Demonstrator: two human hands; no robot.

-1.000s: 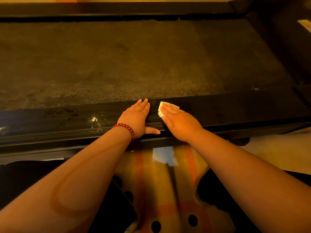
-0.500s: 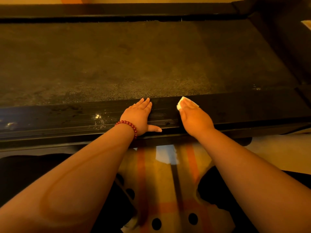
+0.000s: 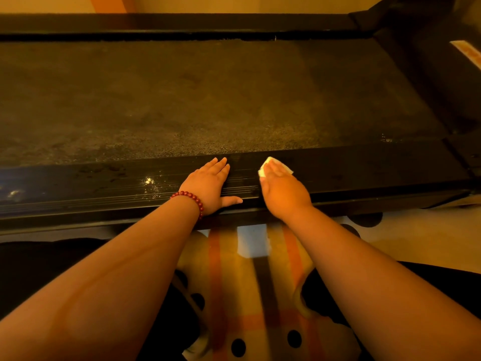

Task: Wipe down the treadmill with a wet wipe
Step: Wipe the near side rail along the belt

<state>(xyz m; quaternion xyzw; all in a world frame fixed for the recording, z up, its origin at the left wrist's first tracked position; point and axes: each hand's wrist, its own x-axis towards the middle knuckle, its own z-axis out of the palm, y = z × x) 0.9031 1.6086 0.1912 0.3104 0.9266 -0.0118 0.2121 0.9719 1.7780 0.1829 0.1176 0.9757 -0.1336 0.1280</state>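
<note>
The treadmill lies across the view, its dusty dark belt (image 3: 208, 100) beyond a black ribbed side rail (image 3: 364, 175) near me. My right hand (image 3: 282, 188) lies flat on this rail and presses a folded white wet wipe (image 3: 270, 165) under straight fingers; only the wipe's far edge shows. My left hand (image 3: 210, 185), with a red bead bracelet on the wrist, rests flat on the rail just left of it, thumb spread out along the rail's near edge.
White specks and smears (image 3: 149, 182) mark the rail left of my hands. The treadmill's front frame (image 3: 442, 74) rises at the right. Below the rail, a striped orange mat (image 3: 260, 295) covers the floor between my dark-clothed knees.
My right hand slid the wipe to the right along the rail, then a little back toward the left hand. The left hand stayed planted.
</note>
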